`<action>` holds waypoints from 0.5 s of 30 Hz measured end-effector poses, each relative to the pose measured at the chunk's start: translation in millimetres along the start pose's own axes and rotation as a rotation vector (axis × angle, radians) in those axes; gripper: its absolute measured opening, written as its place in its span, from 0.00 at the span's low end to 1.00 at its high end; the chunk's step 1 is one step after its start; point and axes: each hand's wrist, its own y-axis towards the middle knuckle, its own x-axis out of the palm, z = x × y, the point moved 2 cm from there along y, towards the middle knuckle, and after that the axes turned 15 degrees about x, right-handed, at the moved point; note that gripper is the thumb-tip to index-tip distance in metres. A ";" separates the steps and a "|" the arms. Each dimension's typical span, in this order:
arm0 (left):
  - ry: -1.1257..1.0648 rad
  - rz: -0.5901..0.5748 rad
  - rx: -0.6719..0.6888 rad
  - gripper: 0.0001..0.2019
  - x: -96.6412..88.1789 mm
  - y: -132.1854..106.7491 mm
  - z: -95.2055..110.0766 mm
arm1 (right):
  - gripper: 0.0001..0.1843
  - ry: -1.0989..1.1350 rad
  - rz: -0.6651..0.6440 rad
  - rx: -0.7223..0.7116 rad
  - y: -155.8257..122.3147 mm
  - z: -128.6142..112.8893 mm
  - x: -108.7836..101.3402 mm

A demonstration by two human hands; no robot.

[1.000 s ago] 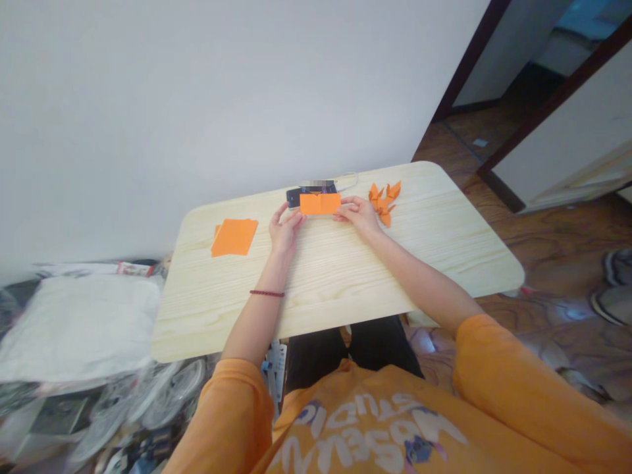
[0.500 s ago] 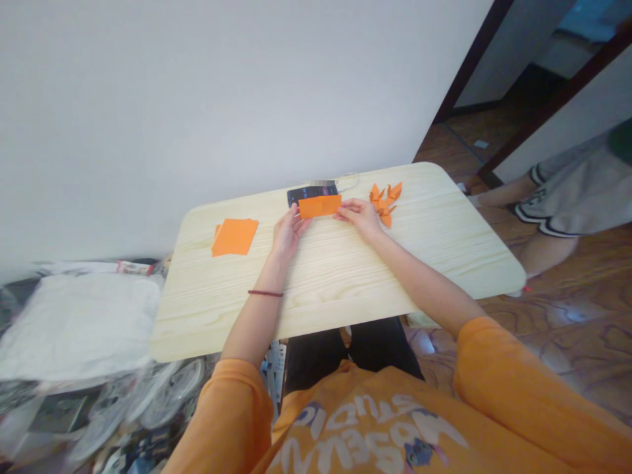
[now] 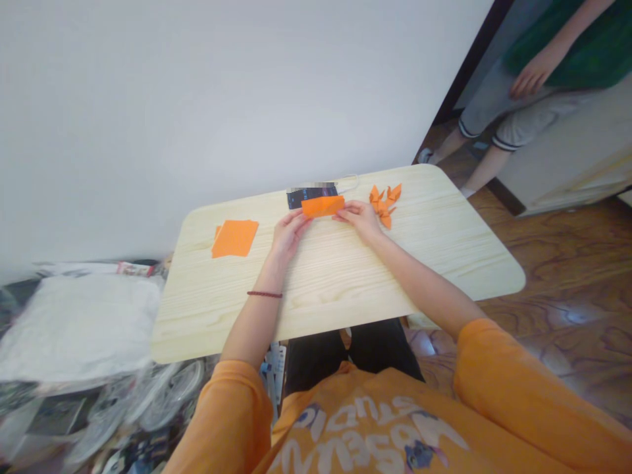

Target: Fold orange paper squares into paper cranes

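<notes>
Left hand: I have it (image 3: 289, 238) pinching the left end of the strip, fingers curled and closed on the paper.
Right hand: I have it (image 3: 360, 220) gripping the right end of the strip, fingers laid flat across it and thumb beneath, as far as I can tell from here.
Strip: the folded orange paper strip (image 3: 322, 206) is held level between both hands, just above the table and overlapping the near edge of the phone.
Phone: a dark phone (image 3: 312, 195) lies at the far edge of the table, with a white cable (image 3: 349, 182) running off to its right.
Sheets: a stack of orange paper sheets (image 3: 235, 238) lies flat on the table, left of my left hand and well apart from it.
Cranes: a cluster of orange paper cranes (image 3: 384, 205) sits just beyond my right hand.
Table: the pale wood table (image 3: 444, 230) has rounded corners and stands against a white wall (image 3: 197, 105).
Wrist: a thin dark red bead bracelet (image 3: 264, 294) circles my left wrist.
Nearby: a person (image 3: 543, 79) in a green top and grey shorts stands in the doorway, well away from the table, one hand (image 3: 524, 83) hanging at their side.
</notes>
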 end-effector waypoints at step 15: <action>0.326 0.045 0.208 0.11 -12.7 6.9 1.3 | 0.23 -0.435 -0.067 -0.351 -14.5 -7.6 1.1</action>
